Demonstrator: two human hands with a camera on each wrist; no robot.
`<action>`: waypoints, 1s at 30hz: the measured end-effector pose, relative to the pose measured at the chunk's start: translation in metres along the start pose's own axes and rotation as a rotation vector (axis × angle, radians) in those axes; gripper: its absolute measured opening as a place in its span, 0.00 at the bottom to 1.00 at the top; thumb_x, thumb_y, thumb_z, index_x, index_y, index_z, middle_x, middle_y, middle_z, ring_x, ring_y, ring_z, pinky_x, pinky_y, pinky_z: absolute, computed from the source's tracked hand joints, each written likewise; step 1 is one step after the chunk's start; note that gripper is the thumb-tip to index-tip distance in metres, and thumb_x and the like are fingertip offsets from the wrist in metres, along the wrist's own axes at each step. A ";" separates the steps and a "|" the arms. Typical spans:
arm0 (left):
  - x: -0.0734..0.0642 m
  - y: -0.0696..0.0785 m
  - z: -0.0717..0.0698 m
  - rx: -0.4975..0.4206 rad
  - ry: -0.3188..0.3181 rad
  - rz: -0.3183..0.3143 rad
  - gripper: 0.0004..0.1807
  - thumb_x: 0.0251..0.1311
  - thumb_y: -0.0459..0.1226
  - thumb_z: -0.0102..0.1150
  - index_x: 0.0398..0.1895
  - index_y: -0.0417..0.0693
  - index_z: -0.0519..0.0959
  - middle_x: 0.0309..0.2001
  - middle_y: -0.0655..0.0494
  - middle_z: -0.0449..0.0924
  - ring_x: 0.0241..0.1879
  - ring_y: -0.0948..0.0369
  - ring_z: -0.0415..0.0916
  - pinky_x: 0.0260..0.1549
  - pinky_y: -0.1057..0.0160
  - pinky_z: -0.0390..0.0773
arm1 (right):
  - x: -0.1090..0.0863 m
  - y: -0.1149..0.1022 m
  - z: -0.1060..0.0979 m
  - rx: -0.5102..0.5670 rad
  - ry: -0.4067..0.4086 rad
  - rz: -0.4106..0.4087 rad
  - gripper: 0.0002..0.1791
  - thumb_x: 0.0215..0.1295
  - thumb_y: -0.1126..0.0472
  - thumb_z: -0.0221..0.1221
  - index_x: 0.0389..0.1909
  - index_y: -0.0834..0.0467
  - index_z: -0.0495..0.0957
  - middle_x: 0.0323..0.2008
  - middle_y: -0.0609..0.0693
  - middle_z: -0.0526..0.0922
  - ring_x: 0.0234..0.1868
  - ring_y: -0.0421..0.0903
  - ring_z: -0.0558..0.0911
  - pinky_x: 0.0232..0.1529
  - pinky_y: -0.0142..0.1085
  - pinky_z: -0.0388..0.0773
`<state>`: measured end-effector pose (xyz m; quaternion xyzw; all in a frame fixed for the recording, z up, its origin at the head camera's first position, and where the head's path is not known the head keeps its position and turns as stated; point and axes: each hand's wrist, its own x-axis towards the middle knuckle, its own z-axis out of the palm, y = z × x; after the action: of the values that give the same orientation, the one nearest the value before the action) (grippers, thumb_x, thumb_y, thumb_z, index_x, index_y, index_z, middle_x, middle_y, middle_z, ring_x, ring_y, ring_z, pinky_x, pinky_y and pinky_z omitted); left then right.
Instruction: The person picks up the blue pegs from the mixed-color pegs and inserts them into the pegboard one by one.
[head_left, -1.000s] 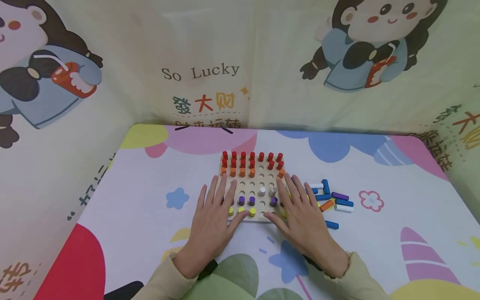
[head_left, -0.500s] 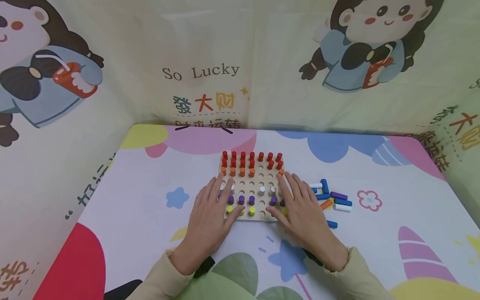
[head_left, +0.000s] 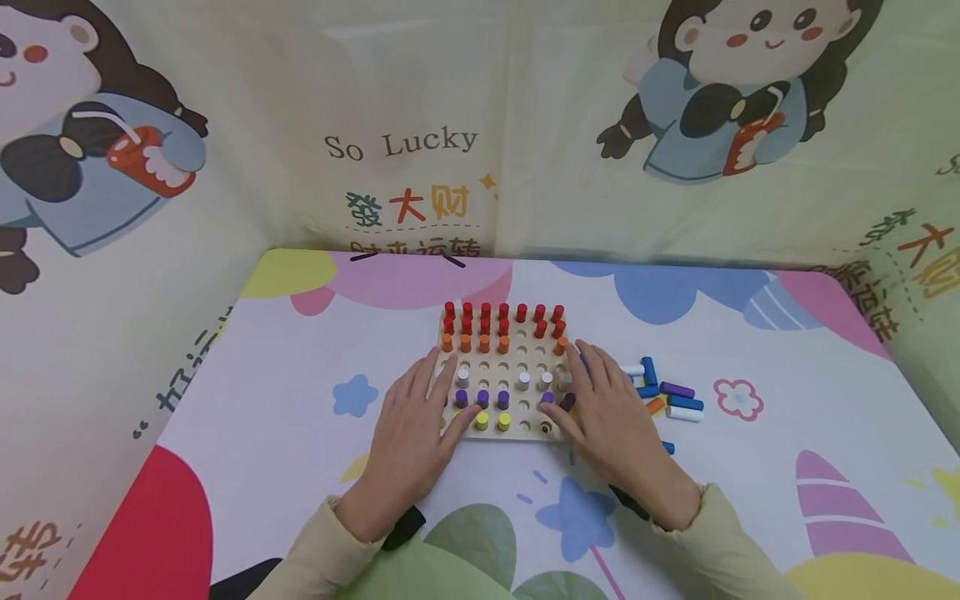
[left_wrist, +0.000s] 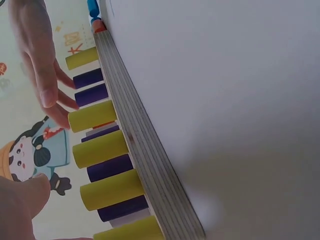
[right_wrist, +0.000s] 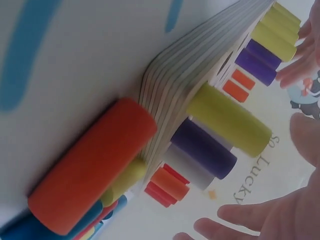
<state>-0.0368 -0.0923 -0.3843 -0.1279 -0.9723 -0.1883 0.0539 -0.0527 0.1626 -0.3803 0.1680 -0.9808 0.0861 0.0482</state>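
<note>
In the head view a wooden pegboard [head_left: 517,438] lies on the table between the two hands. Red pegs [head_left: 485,311] stand at its far side, then orange pegs [head_left: 483,342], white pegs [head_left: 523,381], purple pegs [head_left: 503,400] and yellow pegs [head_left: 504,422] toward the near edge. My left hand [head_left: 408,417] hovers over the left side with fingers extended and thumb spread. At the right side, my right hand [head_left: 615,421] is spread likewise, covering some pegs. Neither hand holds anything. In the left wrist view, the near row's yellow pegs [left_wrist: 110,190] stand upright in the board.
Loose pegs lie right of the board, including a purple one [head_left: 677,390], a white one [head_left: 685,413] and several blue ones [head_left: 649,372]. A loose orange peg [right_wrist: 92,167] lies close to the board's corner. A printed cloth [head_left: 285,433] covers the table; patterned fabric walls [head_left: 405,75] surround it.
Both hands have shifted slightly outward from the board's middle. More white pegs show near the left fingers, and the right thumb has risen a little from the near edge.
</note>
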 end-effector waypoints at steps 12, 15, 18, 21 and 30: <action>0.001 -0.004 -0.003 -0.156 -0.101 -0.094 0.40 0.70 0.59 0.48 0.78 0.52 0.55 0.78 0.47 0.51 0.75 0.46 0.53 0.70 0.40 0.57 | 0.007 0.008 -0.003 0.048 -0.020 0.041 0.49 0.67 0.35 0.55 0.75 0.66 0.53 0.71 0.64 0.61 0.71 0.62 0.62 0.68 0.57 0.64; 0.001 -0.005 -0.003 -0.182 -0.105 -0.114 0.40 0.70 0.58 0.49 0.78 0.50 0.55 0.78 0.46 0.52 0.75 0.46 0.53 0.70 0.40 0.58 | 0.006 0.011 -0.003 0.058 -0.021 0.040 0.48 0.68 0.36 0.55 0.75 0.65 0.53 0.71 0.64 0.62 0.71 0.62 0.63 0.67 0.59 0.66; 0.001 -0.006 -0.004 -0.206 -0.111 -0.139 0.40 0.70 0.58 0.49 0.78 0.48 0.56 0.77 0.46 0.53 0.74 0.46 0.54 0.69 0.40 0.59 | 0.007 0.013 -0.004 0.063 -0.021 0.038 0.47 0.69 0.37 0.54 0.75 0.65 0.53 0.70 0.65 0.62 0.70 0.63 0.64 0.66 0.59 0.67; 0.001 -0.008 -0.003 -0.226 -0.117 -0.159 0.40 0.71 0.58 0.48 0.78 0.48 0.56 0.77 0.46 0.54 0.74 0.46 0.54 0.69 0.40 0.60 | 0.009 0.015 -0.004 0.067 -0.032 0.048 0.46 0.69 0.36 0.53 0.75 0.65 0.53 0.71 0.64 0.62 0.70 0.63 0.64 0.66 0.59 0.66; 0.001 -0.016 -0.001 -0.338 -0.094 -0.177 0.39 0.73 0.58 0.44 0.78 0.46 0.55 0.75 0.47 0.57 0.74 0.48 0.55 0.70 0.43 0.60 | 0.011 0.018 -0.004 0.077 -0.057 0.055 0.45 0.71 0.36 0.50 0.75 0.65 0.54 0.70 0.64 0.62 0.70 0.62 0.64 0.67 0.59 0.65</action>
<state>-0.0421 -0.1071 -0.3885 -0.0576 -0.9357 -0.3468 -0.0304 -0.0691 0.1768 -0.3782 0.1449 -0.9821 0.1200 0.0112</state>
